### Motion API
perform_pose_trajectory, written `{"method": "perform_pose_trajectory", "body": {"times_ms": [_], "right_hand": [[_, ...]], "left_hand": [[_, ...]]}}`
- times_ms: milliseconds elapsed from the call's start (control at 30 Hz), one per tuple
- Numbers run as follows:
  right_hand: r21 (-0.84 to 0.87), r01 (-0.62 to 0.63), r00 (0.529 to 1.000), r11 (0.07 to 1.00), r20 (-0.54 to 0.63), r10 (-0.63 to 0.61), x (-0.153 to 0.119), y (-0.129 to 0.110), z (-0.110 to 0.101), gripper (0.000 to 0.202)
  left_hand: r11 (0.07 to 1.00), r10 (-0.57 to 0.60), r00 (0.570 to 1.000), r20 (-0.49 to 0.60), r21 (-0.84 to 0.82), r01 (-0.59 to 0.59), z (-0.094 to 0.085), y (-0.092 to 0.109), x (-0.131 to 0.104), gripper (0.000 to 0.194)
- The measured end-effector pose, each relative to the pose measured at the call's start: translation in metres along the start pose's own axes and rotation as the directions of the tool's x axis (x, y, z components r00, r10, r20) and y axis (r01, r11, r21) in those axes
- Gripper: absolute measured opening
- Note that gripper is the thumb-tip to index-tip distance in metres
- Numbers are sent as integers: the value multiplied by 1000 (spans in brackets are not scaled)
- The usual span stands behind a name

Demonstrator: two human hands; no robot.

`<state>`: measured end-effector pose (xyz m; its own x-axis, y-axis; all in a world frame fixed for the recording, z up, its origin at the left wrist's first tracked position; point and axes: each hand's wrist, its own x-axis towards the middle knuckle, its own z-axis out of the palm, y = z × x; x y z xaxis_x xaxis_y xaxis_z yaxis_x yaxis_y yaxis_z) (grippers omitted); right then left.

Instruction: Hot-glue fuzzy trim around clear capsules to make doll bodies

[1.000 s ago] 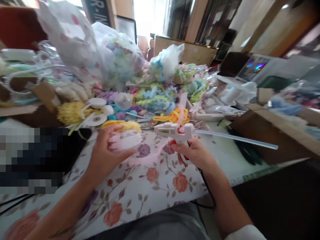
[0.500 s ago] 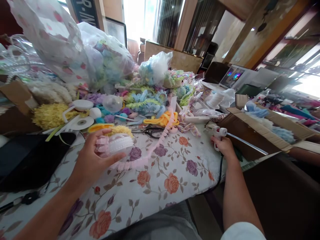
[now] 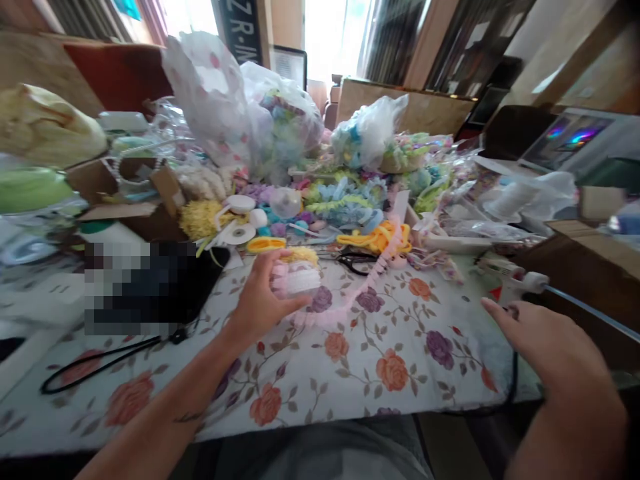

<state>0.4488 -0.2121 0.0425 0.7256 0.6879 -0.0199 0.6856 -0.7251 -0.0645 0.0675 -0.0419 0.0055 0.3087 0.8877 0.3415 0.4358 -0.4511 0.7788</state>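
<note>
My left hand [image 3: 265, 300] is wrapped round a rounded piece covered in white lace and pink ruffled trim [image 3: 300, 281], just above the cloth. Yellow fluffy material [image 3: 303, 255] shows at its far edge. A long strip of pink ruffled ribbon [image 3: 345, 313] curves from it over the table, past black-handled scissors [image 3: 356, 262]. On the right, a white glue gun [image 3: 515, 280] stands at the table's edge with a clear glue stick [image 3: 590, 308] sticking out behind. My right hand [image 3: 545, 333] is just in front of it, thumb stretched out, apparently off the handle; its other fingers are partly hidden.
A flowered cloth [image 3: 320, 380] covers the table. Heaped coloured trims [image 3: 345, 200] and plastic bags [image 3: 370, 130] line the back. A dark tablet-like object [image 3: 210, 287], partly pixelated, lies left with a black strap [image 3: 100, 360]. A cardboard box [image 3: 590, 267] stands right.
The view has turned left, so things appear further right. My right hand has come off the glue gun's handle and drawn back towards me. My left hand keeps its hold.
</note>
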Motion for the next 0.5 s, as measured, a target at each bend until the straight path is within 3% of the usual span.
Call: {"method": "perform_pose_trajectory", "body": {"times_ms": [33,67,100,200,233,267,300,400,500], "right_hand": [[62,157,988,986,-10,-157,-11,-17,-3,45],[173,324,946,930,-32,-324,-22,-37,-7,39],[297,470,873,831,-14,-488,-32,-59,-9,38],[514,730,543,451,-36,-839,-59,-128,-14,28],[534,768,455,353,-67,-888,-66,-150,-14,23],[530,801,397,278,-123,-909,-72,-169,-12,20],[496,834,369,243,-174,-913,-76,-186,-9,18],[259,936,325,239,-371,-870,-86,-220,9,19],[-45,975,171,217,-471,-865,-96,-234,33,23]], "left_hand": [[1000,16,1000,3,7,-16,0,0,-1,73],[1000,29,1000,7,5,-29,0,0,-1,72],[999,36,999,11,-3,-36,-1,0,-2,72],[999,25,999,38,-29,-24,-2,0,-2,76],[999,23,999,46,-40,-21,-3,0,-2,77],[998,27,998,49,-54,-24,-4,-1,-2,76],[997,38,998,49,-73,-34,-4,-1,-1,72],[990,62,998,23,-124,-59,-6,-2,-1,48],[991,60,998,3,-118,-59,-7,-3,-2,46]]}}
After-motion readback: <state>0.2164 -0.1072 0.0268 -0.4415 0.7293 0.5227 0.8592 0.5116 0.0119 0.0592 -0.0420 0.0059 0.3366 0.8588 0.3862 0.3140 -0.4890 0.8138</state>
